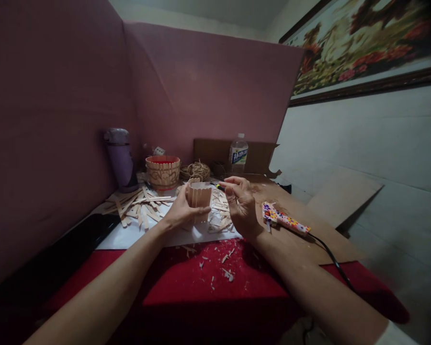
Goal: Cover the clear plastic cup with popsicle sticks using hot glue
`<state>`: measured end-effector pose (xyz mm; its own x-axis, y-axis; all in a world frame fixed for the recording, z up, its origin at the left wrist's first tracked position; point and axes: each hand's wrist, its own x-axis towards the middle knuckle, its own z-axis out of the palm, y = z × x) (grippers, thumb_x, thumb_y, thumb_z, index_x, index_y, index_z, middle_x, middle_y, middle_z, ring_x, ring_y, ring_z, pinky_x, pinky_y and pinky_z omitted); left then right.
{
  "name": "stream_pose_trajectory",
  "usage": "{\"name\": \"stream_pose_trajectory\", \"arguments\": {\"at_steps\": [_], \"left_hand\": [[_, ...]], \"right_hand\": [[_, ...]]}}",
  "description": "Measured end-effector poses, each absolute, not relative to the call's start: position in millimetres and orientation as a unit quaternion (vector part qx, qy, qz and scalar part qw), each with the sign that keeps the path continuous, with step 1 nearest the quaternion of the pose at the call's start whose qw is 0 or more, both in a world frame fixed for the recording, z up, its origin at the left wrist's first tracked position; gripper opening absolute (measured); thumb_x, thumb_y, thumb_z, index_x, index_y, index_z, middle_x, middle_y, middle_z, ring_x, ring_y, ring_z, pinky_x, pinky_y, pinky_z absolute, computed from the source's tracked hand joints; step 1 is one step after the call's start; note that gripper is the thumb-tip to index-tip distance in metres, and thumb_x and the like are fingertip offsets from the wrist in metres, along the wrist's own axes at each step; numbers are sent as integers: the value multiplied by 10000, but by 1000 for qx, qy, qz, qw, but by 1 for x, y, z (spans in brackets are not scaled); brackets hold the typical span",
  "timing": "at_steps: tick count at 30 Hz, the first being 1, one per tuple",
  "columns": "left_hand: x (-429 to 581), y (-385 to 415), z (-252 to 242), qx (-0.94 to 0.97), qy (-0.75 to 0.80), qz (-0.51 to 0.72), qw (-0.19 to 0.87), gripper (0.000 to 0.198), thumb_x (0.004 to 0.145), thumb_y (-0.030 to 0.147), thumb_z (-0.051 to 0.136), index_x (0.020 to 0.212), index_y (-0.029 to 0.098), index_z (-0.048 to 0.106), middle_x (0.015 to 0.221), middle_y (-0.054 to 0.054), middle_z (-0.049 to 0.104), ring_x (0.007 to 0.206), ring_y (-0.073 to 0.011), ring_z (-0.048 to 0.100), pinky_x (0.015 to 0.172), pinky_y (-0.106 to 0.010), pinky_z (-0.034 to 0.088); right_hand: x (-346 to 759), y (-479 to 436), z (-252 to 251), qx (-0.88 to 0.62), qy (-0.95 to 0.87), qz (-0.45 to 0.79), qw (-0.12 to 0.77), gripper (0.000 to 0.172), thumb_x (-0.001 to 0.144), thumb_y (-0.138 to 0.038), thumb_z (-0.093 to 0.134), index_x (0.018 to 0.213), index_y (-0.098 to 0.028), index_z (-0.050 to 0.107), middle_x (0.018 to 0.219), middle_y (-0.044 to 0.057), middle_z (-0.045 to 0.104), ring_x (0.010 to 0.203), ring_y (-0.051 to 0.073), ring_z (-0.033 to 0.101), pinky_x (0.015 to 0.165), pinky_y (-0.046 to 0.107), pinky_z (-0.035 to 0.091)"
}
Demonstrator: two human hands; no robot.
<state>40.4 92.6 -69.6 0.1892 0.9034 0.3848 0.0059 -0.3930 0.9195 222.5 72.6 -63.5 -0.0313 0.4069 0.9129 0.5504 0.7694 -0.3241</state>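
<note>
My left hand is wrapped round a small cup whose side is partly covered with upright wooden craft sticks with rounded tops. It is held above the white sheet. My right hand is closed in a pinch on a slim black-and-yellow craft knife, its tip pointing left toward the cup's rim. Loose craft sticks lie in a pile to the left of my left hand. Cut stick pieces are scattered between the cup and my right hand.
Behind stand a purple bottle, a stick-covered basket, a twine coil and a clear bottle. A flower-patterned glue gun with a black cord lies right. Wood scraps dot the red cloth. A black device lies left.
</note>
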Motion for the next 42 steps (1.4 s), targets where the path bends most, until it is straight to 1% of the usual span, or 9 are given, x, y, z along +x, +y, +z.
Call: {"name": "stream_pose_trajectory", "arguments": {"at_steps": [3,5,9,13,22,27,33,39,42], "left_hand": [[38,93,-68,620,376,525,445,957,545,365,852,1348,155,375,1277,-184,552,1143,-314,561,942,-438,462],[38,93,-69,611,384,523,453,969,520,334,862,1345,157,384,1265,-180,561,1122,-315,573,926,-440,475],[38,94,-71,598,395,528,457,920,453,208,859,1275,171,446,1207,-134,590,1095,-305,580,879,-405,499],[39,96,-73,601,389,531,454,870,424,189,844,1206,170,463,1155,-99,594,1034,-268,590,819,-345,501],[45,99,-72,626,380,530,427,782,429,240,855,1099,171,456,948,-24,589,847,-190,571,715,-282,459],[47,94,-68,626,379,535,421,729,461,181,826,1104,188,481,912,-8,587,829,-180,558,708,-285,449],[45,94,-69,626,376,535,425,698,460,202,838,1073,180,506,889,-7,602,799,-180,569,678,-281,456],[44,97,-70,587,397,556,435,729,416,209,864,1057,165,520,903,-20,619,797,-182,582,676,-280,475],[42,94,-67,528,366,590,490,739,410,211,867,1060,154,521,884,-19,625,776,-171,586,674,-274,482]], "right_hand": [[223,74,-63,-336,-713,-51,613,284,969,-273,420,1028,-197,687,1050,95,576,1041,230,536,926,438,442],[223,75,-64,-336,-711,-43,616,285,971,-278,417,1018,-195,686,1044,94,579,1038,227,535,925,431,442],[223,78,-66,-342,-709,-19,616,293,976,-295,412,997,-189,684,1035,93,580,1023,226,540,922,425,440],[222,79,-68,-346,-717,-14,605,296,979,-294,403,995,-197,681,1017,85,583,1008,224,541,910,417,439],[221,77,-70,-327,-761,-46,559,342,970,-281,435,1272,-252,593,1141,86,533,1087,225,497,969,431,408],[220,78,-70,-330,-782,-68,524,350,968,-295,443,1286,-315,589,1180,83,510,1121,237,474,976,444,407],[219,78,-71,-336,-783,-78,517,351,970,-299,440,1286,-344,585,1178,77,512,1114,238,475,969,448,413],[220,80,-73,-353,-768,-58,531,403,985,-361,388,1355,-268,515,1188,98,535,1118,237,489,989,440,407],[223,85,-73,-366,-736,-36,568,388,990,-383,369,1281,-215,562,1161,113,569,1105,239,515,983,445,411]]}}
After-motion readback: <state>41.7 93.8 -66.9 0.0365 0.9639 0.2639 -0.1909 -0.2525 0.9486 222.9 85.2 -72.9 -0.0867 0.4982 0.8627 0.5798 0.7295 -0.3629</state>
